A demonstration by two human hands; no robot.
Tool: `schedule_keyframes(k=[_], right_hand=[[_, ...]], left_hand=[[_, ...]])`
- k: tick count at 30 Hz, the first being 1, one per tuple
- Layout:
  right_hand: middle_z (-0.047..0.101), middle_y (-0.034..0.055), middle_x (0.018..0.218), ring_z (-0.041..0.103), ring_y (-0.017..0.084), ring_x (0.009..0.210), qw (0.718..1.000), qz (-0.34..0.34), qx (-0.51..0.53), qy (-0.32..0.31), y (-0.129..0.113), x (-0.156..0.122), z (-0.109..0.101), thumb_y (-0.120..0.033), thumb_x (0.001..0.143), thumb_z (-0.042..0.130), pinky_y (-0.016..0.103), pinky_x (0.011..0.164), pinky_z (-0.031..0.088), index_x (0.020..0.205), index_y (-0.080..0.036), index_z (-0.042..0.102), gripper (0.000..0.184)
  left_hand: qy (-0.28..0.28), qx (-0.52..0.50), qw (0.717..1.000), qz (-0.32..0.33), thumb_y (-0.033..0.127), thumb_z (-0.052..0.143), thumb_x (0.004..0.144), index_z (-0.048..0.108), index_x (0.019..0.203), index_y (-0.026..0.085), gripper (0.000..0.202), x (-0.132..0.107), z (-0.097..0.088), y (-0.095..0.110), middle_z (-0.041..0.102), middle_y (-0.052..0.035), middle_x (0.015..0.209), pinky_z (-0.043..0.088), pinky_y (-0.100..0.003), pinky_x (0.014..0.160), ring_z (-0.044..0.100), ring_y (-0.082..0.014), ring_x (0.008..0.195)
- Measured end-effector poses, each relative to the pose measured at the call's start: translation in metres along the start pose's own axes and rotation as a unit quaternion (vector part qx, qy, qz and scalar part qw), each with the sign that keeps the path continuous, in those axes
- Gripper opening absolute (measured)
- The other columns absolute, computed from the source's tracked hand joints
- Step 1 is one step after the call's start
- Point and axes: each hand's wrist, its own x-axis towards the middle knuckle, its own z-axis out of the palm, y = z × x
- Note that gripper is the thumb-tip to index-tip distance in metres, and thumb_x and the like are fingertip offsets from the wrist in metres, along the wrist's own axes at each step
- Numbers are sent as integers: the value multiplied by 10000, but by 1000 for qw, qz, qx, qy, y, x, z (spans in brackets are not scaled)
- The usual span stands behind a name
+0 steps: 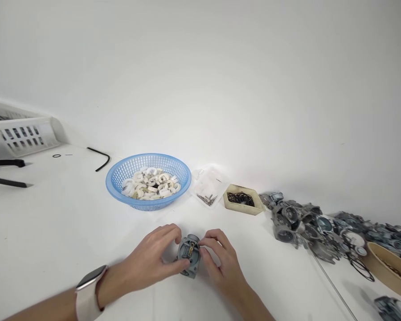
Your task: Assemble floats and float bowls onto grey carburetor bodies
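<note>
A grey metal carburetor body (189,256) rests on the white table, its open side with brass parts facing up. My left hand (160,252) steadies it from the left, thumb across its lower edge and fingers curled by its upper left. At the carburetor's right edge is my right hand (218,254), thumb and forefinger closed together in a pinch; whatever lies between the fingertips is too small or hidden to make out. Beyond the hands stands a blue plastic basket (149,205) of white ring-shaped floats (153,180).
A clear bag of small pins (209,187) and a cream tray (245,209) of black rubber rings lie behind. Piled carburetor bodies (307,227) and a tan bowl (387,276) occupy the right. Leftward are a white crate (30,138), black hex key (103,156) and black tool handles (6,171).
</note>
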Motion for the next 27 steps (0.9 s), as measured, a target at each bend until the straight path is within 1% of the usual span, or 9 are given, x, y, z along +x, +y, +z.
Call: schedule_keyframes(k=[2,4,6,8,12,15,18,23,27], right_hand=[[598,83,1035,610,207,899,1000,0,-1,4,-1,0,0,-163,988,511,370,782,540,1071,-224,668,188],[597,83,1029,611,207,894,1000,-1,-9,7,-2,1,0,-158,983,519,363,765,540,1074,-223,669,187],[598,83,1021,609,207,884,1000,-7,-21,6,-3,2,-1,-155,978,527,360,750,539,1083,-223,666,187],[602,82,1016,607,208,871,999,-16,-32,3,-4,3,-2,-156,972,536,363,741,540,1089,-222,660,183],[607,89,1032,617,220,892,999,-27,-43,5,-5,2,-2,-163,969,547,369,742,551,1147,-219,639,208],[605,93,1063,620,222,925,999,-30,-35,-3,-5,-2,-2,-166,976,542,370,765,561,1206,-222,614,248],[599,96,1089,617,226,948,999,-31,-29,-12,-7,-4,-1,-193,976,559,377,785,568,1246,-225,596,274],[585,110,1144,609,254,993,998,-24,-33,-43,-12,-4,-2,-321,962,622,413,816,580,1323,-238,570,374],[562,117,1227,600,269,1053,996,1,-35,-84,-13,-3,-2,-393,940,659,433,863,583,1415,-261,523,511]], left_hand=[[17,-9,1000,7,388,680,904,541,1052,233,255,-1,-1,0,648,-20,1002,515,-340,780,619,-229,915],[37,-16,999,34,365,667,925,544,1212,247,333,-2,-1,-1,661,-53,1134,543,-358,858,635,-248,1034],[45,-12,996,70,325,667,933,517,1345,269,442,-3,0,-3,631,-82,1283,540,-386,972,612,-268,1169],[36,-6,995,93,286,683,918,517,1392,293,502,-3,0,-3,587,-90,1368,526,-404,1036,584,-278,1239],[9,-32,996,87,241,719,854,554,1371,297,545,-3,1,-1,552,-90,1369,533,-411,1044,584,-271,1234],[11,-50,995,88,221,732,812,558,1357,277,575,-3,1,2,542,-94,1353,535,-415,1041,590,-268,1218],[20,-68,993,93,211,739,793,576,1311,254,545,-3,0,4,557,-96,1312,542,-410,1013,603,-262,1175],[42,-74,991,107,221,733,840,602,1213,236,395,-1,-2,1,581,-90,1256,539,-398,965,605,-249,1125],[57,-72,988,122,165,608,955,625,1105,229,164,2,-3,-5,612,-69,1166,534,-350,901,612,-207,1061]])
